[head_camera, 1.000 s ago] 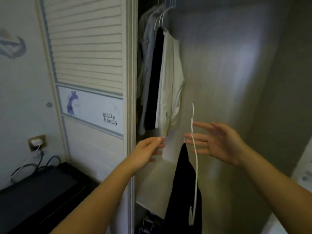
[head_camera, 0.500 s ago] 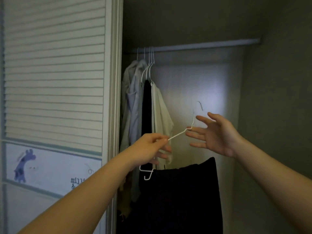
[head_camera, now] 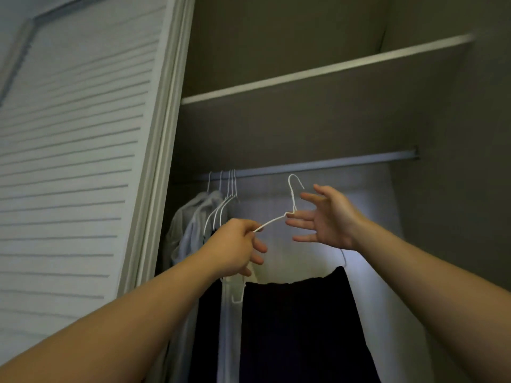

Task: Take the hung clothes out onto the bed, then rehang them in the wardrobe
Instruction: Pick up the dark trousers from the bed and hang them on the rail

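The left hand (head_camera: 235, 247) pinched one sloping shoulder of a white wire hanger (head_camera: 271, 222) between thumb and forefinger, with the other fingers loosely curled beneath. That off-centre hold probably explained the hanger's tilt, as the weight hung away from the pinch. The right hand (head_camera: 329, 219) was spread, fingers straight and apart, gripping nothing. Its fingertips (head_camera: 289, 215) lay just beside the twisted neck under the hook, and whether they touched the wire could not be told. It looked placed to steady the neck and point the hook, which one pinching hand could hardly do alone.

A dark garment (head_camera: 298, 327) hung from the hanger's lower bar, below both hands, so the task's thing was in the air inside the open wardrobe, carried by the left hand and not yet on the rail (head_camera: 318, 164). The hook stood upright just below the rail, near it but apart, and the stretch of rail above it was bare.

Further left on the rail, several white hangers (head_camera: 228, 189) were bunched together with pale grey clothes (head_camera: 199, 217) on them, pushed toward the wardrobe's edge, which left room for the next piece. A shelf (head_camera: 318, 70) ran above the rail and a louvred door (head_camera: 77, 161) stood to the left. By my reading this was the rehanging stage, with the lift over the rail yet to be made
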Action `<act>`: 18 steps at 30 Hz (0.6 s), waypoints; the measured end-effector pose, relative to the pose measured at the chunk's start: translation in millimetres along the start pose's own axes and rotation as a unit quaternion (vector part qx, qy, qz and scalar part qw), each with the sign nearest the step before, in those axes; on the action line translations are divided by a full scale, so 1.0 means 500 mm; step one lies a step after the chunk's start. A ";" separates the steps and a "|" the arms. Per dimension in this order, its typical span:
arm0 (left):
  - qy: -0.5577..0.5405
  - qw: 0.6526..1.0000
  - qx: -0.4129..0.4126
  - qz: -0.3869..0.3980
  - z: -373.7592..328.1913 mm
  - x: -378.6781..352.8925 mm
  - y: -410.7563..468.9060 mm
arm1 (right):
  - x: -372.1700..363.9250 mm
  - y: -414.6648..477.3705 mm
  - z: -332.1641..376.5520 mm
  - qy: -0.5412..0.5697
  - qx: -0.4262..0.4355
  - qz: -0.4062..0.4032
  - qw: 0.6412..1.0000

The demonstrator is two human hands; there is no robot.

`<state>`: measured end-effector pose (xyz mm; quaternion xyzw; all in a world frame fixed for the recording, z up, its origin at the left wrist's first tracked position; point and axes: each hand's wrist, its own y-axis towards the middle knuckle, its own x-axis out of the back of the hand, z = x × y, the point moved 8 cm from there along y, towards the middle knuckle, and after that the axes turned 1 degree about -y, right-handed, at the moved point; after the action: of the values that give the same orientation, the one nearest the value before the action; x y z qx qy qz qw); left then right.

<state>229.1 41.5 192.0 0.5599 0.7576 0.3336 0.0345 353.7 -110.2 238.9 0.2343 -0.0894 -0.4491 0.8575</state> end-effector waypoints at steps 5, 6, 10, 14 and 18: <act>-0.029 0.997 -0.005 -0.070 -0.047 0.017 0.114 | -0.001 0.123 0.069 -0.006 0.041 0.013 0.999; -0.033 0.996 -0.003 -0.081 -0.051 0.019 0.133 | 0.000 0.146 0.079 -0.005 0.046 0.015 0.999; 0.078 0.990 -0.061 -0.096 -0.084 0.024 0.210 | 0.005 0.230 0.106 0.004 0.060 0.013 0.998; 0.173 0.972 -0.096 -0.127 -0.105 0.032 0.264 | 0.011 0.294 0.116 0.002 0.065 0.013 0.998; 0.252 0.952 -0.106 -0.136 -0.108 0.029 0.305 | 0.025 0.344 0.107 -0.002 0.063 0.009 0.998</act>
<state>326.7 52.0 321.3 0.3418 0.7712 0.5343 -0.0537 466.9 -53.7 367.8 0.2858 -0.1211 -0.4350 0.8453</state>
